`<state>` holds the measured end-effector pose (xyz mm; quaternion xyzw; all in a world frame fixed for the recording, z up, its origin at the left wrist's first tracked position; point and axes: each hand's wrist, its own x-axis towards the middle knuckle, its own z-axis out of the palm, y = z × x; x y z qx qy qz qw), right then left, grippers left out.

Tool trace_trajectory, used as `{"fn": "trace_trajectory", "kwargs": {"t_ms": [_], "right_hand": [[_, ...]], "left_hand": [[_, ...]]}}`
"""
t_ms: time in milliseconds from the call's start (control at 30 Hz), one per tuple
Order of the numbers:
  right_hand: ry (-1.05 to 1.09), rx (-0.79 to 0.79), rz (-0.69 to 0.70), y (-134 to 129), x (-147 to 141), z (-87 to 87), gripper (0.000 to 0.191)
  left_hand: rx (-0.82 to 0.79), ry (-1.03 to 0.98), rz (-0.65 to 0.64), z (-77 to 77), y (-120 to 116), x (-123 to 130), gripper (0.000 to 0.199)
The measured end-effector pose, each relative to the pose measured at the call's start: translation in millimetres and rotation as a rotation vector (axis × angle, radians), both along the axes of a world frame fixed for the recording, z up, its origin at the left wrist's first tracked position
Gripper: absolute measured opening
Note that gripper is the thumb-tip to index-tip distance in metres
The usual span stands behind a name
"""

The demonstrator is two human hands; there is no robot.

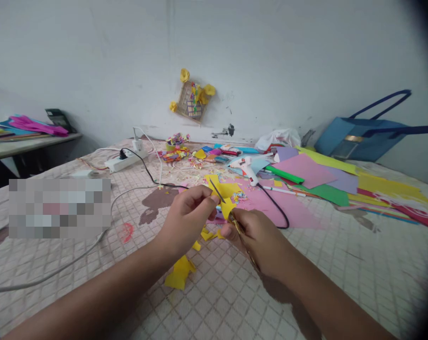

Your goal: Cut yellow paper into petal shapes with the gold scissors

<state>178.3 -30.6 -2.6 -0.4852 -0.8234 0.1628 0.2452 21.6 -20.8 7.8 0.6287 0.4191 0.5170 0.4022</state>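
Observation:
My left hand [190,215] pinches a piece of yellow paper [228,189] above the middle of the table. A pair of scissors [218,191] is gripped in my right hand [258,236], with a blade lying across the yellow paper. Part of the scissors' handle is hidden by my fingers. Below my hands, yellow paper scraps [180,273] lie on the patterned tablecloth [214,302]. Behind them is a pink sheet [266,205] with small paper bits on it.
A white glue gun [245,169] lies behind my right hand, its black cord curving over the pink sheet. Coloured sheets [306,170] and a blue bag [362,137] are at the right. A power strip [126,160] with cables stands at the left. A decorated frame [192,100] hangs on the wall.

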Motion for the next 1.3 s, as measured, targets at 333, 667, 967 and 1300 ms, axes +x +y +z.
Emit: {"fn": "trace_trajectory", "kwargs": {"t_ms": [333, 667, 967, 1300], "right_hand": [[0.024, 0.016, 0.009, -1.6, -0.4, -0.4, 0.038], [0.070, 0.035, 0.010, -2.4, -2.5, -2.9, 0.043], [0.061, -0.032, 0.012, -3.5, -1.7, -2.3, 0.040], [0.012, -0.013, 0.003, -4.0, -1.4, -0.4, 0.043]], "left_hand": [[0.033, -0.006, -0.001, -0.6, -0.9, 2.0, 0.022], [-0.056, -0.073, -0.018, 5.7, -6.1, 7.9, 0.020], [-0.084, -0.061, -0.040, 6.4, -7.8, 8.2, 0.022], [-0.067, 0.024, 0.006, 5.9, -7.3, 4.9, 0.027]]}}
